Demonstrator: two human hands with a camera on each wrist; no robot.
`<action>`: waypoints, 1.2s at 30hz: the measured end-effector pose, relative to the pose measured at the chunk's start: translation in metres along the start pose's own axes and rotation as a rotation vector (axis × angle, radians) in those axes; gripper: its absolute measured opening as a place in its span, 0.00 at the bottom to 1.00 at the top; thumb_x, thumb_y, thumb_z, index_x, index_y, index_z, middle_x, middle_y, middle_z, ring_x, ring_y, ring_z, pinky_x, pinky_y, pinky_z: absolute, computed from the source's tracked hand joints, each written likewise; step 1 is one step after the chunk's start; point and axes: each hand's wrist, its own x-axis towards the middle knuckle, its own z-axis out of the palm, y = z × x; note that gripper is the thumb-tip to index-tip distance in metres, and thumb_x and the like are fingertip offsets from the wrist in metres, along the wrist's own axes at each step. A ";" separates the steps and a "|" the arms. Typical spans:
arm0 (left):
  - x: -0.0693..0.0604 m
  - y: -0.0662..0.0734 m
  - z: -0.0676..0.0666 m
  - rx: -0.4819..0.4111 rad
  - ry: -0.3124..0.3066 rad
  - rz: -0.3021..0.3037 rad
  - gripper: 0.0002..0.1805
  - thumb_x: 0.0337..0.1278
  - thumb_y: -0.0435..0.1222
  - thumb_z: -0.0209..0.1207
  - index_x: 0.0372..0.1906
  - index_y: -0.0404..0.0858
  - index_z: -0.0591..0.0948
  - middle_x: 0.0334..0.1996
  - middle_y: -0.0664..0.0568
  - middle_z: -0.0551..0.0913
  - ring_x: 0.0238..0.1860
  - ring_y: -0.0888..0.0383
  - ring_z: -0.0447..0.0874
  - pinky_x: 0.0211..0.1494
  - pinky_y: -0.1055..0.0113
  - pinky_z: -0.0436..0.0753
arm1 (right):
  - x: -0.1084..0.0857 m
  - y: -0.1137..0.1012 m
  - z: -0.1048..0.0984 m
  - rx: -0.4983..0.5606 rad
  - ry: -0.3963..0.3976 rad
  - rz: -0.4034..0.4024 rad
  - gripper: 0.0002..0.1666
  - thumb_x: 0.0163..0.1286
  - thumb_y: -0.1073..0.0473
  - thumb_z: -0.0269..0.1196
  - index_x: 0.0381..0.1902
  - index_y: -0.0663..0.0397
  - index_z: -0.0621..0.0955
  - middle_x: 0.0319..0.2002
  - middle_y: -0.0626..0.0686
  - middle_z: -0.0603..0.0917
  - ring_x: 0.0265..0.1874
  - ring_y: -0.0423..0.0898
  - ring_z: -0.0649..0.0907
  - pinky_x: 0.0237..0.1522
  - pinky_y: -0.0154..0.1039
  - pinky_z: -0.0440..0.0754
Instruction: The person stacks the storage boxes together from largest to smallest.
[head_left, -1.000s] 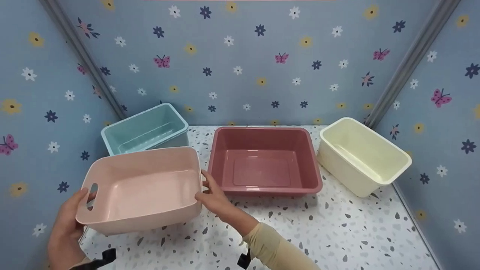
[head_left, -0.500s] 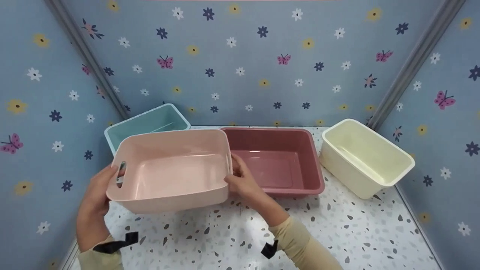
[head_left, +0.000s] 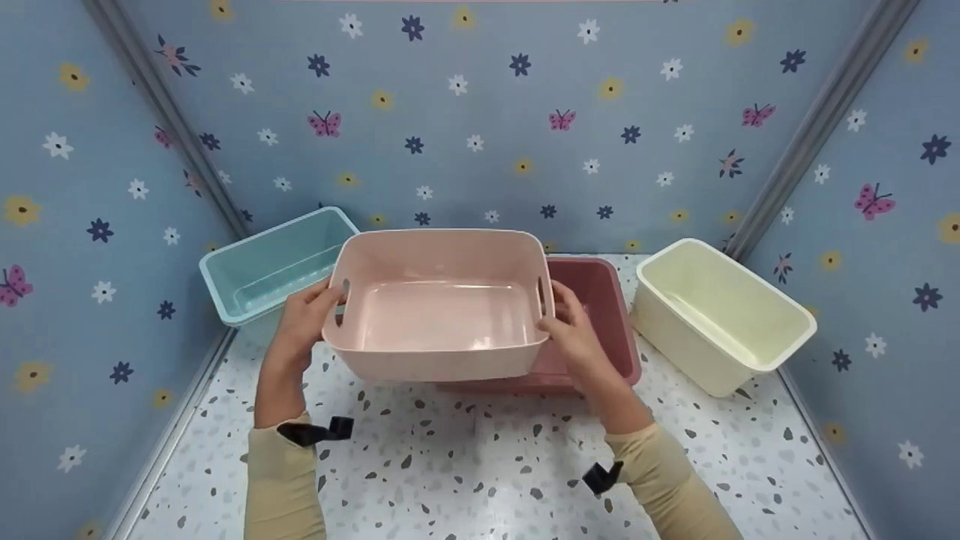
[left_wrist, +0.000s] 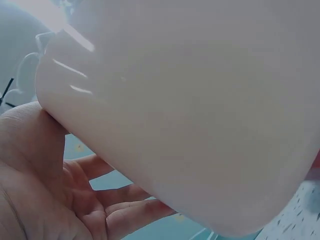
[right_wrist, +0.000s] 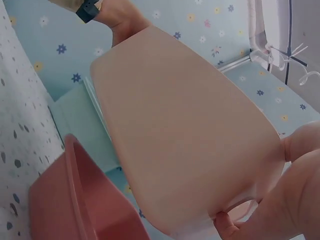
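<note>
In the head view a pale pink plastic bin (head_left: 439, 319) with a slot handle at each end is held up, its inside facing me. My left hand (head_left: 300, 326) grips its left end at the slot, and my right hand (head_left: 577, 341) grips the right end. The right wrist view shows the pink bin's outer side (right_wrist: 180, 125) and fingers (right_wrist: 227, 227) at the handle hole. The bin's outside fills most of the left wrist view, with the left hand (left_wrist: 75, 190) against its edge. Behind and below it is a dusky red basin (head_left: 611, 322), partly hidden.
At the back left stands a blue-green bin (head_left: 281, 262), its right end covered by the pink bin. A cream bin (head_left: 720, 315) sits at an angle on the right. Flower-patterned walls (head_left: 480, 112) enclose the speckled white tabletop (head_left: 450, 480) on three sides.
Both hands have carried the pink bin rightward and up from the left side, levelling it. It now covers much of the red basin, and more of the blue-green bin shows.
</note>
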 end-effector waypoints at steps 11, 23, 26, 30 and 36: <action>0.031 0.016 0.056 -0.058 -0.074 0.017 0.25 0.71 0.47 0.50 0.65 0.40 0.75 0.52 0.35 0.79 0.49 0.40 0.82 0.40 0.58 0.84 | 0.009 -0.010 -0.055 0.007 0.042 0.046 0.38 0.68 0.70 0.50 0.75 0.54 0.57 0.70 0.63 0.61 0.67 0.60 0.62 0.67 0.53 0.59; 0.055 0.018 0.095 -0.040 -0.191 -0.056 0.29 0.69 0.52 0.52 0.69 0.45 0.72 0.59 0.40 0.77 0.57 0.45 0.76 0.49 0.51 0.81 | 0.018 0.004 -0.096 0.065 0.045 0.101 0.41 0.66 0.70 0.48 0.76 0.54 0.51 0.59 0.70 0.68 0.48 0.50 0.76 0.53 0.42 0.73; 0.063 0.016 0.103 -0.050 -0.211 -0.086 0.28 0.69 0.53 0.53 0.68 0.45 0.72 0.60 0.41 0.76 0.58 0.45 0.75 0.51 0.51 0.80 | 0.022 0.007 -0.104 0.034 0.059 0.127 0.42 0.67 0.70 0.48 0.77 0.53 0.49 0.58 0.66 0.68 0.47 0.48 0.76 0.53 0.42 0.71; 0.072 0.013 0.111 -0.089 -0.248 -0.137 0.29 0.69 0.51 0.53 0.70 0.45 0.70 0.60 0.40 0.76 0.58 0.43 0.75 0.51 0.53 0.80 | 0.029 0.012 -0.111 0.014 0.084 0.176 0.45 0.65 0.70 0.48 0.78 0.49 0.48 0.60 0.65 0.67 0.49 0.51 0.73 0.56 0.43 0.67; 0.083 0.003 0.120 -0.155 -0.305 -0.226 0.30 0.72 0.48 0.52 0.74 0.47 0.63 0.61 0.38 0.75 0.57 0.40 0.76 0.51 0.53 0.80 | 0.040 0.024 -0.116 -0.011 0.056 0.205 0.47 0.62 0.74 0.47 0.78 0.51 0.46 0.65 0.67 0.59 0.51 0.53 0.70 0.57 0.45 0.68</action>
